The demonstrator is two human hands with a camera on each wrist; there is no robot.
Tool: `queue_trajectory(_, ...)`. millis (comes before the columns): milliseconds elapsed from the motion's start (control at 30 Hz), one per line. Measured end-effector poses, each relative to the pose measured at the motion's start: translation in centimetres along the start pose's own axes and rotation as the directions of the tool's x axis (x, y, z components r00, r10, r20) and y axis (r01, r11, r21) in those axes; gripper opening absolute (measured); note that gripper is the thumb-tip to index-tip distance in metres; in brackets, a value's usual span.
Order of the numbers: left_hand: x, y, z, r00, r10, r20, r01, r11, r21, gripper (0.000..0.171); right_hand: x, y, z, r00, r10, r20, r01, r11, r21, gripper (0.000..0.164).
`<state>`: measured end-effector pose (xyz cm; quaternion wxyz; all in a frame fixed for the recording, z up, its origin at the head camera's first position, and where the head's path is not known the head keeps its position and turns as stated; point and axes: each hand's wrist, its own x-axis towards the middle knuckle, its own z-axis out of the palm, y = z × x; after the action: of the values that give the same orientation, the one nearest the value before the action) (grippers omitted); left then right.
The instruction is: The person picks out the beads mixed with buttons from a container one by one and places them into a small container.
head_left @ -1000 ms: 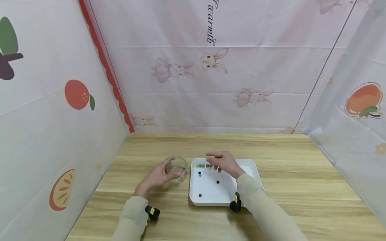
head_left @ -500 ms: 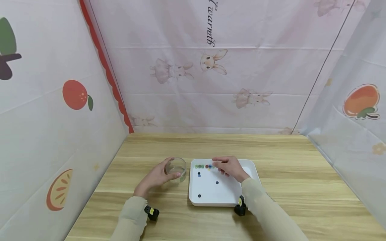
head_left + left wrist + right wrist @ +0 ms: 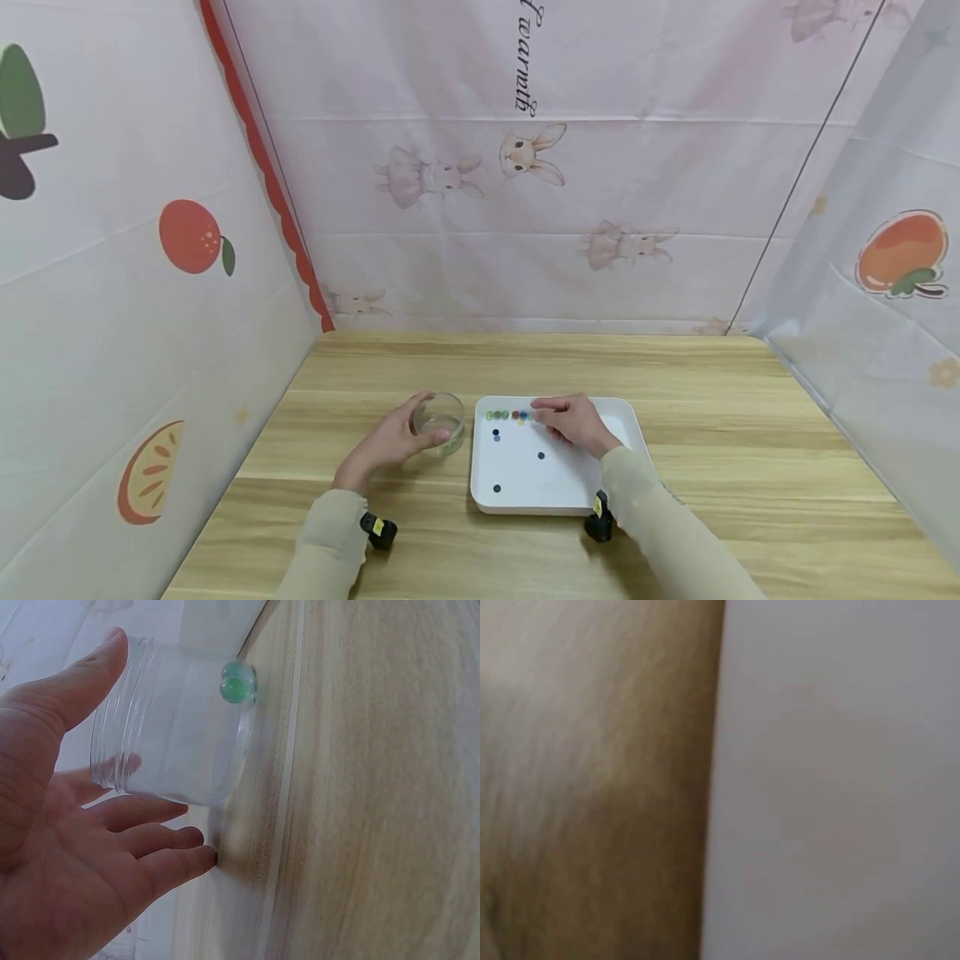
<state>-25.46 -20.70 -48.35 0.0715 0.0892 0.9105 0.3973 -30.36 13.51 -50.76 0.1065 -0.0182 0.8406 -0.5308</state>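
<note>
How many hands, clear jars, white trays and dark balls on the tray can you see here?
Hands: 2, a left hand and a right hand
Clear jar: 1
White tray: 1
Dark balls in view on the tray: 3
Total: 7; the right hand could hide more balls.

A white shallow rectangular tray (image 3: 585, 483) is dotted with small round balls (image 3: 541, 456) in green, red-brown, blue, yellow and black, a transparent colourless cylindrical jar (image 3: 172, 731) at left shows translucent green balls (image 3: 235, 689), the streaky-grained wooden table (image 3: 750, 442) is tan, and the far pale-pink cloth (image 3: 480, 275) bears rabbits.
</note>
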Motion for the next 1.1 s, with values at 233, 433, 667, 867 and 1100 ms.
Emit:
queue_trajectory(233, 0.0, 0.1, 0.0, 1.0, 0.008, -0.003, -0.008, 1.0, 0.005, 0.093, 0.1, 0.2, 0.1, 1.0, -0.021, 0.0, 0.021, 0.999, -0.028, 0.023)
queue_trajectory(433, -0.1, 0.1, 0.0, 1.0, 0.012, -0.008, -0.012, 1.0, 0.017, 0.094, 0.1, 0.1, 0.2, 1.0, -0.025, 0.007, 0.025, 0.998, -0.059, 0.023)
queue_trajectory(667, -0.2, 0.1, -0.1, 1.0, -0.001, -0.007, 0.001, 1.0, -0.004, 0.094, 0.1, 0.1, 0.4, 0.998, -0.064, 0.006, 0.064, 0.991, -0.115, 0.022)
queue_trajectory(867, -0.1, -0.1, -0.1, 1.0, 0.002, -0.003, -0.002, 1.0, -0.025, 0.094, 0.2, 0.1, 0.7, 0.995, -0.101, -0.025, 0.096, 0.983, -0.154, 0.021)
queue_trajectory(1100, -0.4, 0.0, -0.2, 1.0, 0.025, -0.001, -0.025, 0.999, -0.032, 0.093, 0.1, 0.2, 1.3, 0.987, -0.133, -0.09, 0.113, 0.973, -0.201, 0.016)
